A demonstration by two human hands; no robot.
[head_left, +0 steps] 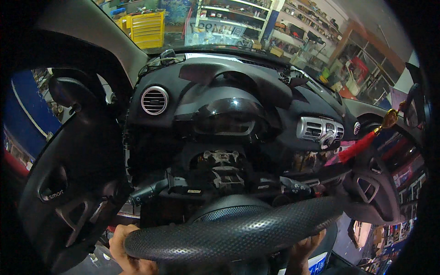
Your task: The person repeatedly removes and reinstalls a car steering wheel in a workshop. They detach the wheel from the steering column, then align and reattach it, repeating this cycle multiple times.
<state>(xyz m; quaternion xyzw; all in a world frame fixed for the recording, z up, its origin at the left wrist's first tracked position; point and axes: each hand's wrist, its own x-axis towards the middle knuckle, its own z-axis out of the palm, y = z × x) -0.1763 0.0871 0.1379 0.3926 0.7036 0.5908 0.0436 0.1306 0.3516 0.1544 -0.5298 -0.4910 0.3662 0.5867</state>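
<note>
A black steering wheel (238,233) with a dimpled grip spans the lower middle, tilted so its right side is higher. My left hand (127,251) grips the rim at its left end, with the fingers partly hidden behind it. Under the right part of the rim, my right hand (306,246) holds on from below. Beyond the wheel, the bared steering column (224,169) shows metal parts. A stalk (153,191) sticks out on its left and another stalk (295,187) on its right. Whether the wheel touches the column cannot be made out.
The dashboard (215,98) has a round vent (155,100) at left and paired vents (321,129) at centre. The left door (68,183) and right door (373,192) stand open. A red tassel (357,150) hangs at right. Outside are a yellow tool cabinet (147,30) and shelves (233,16).
</note>
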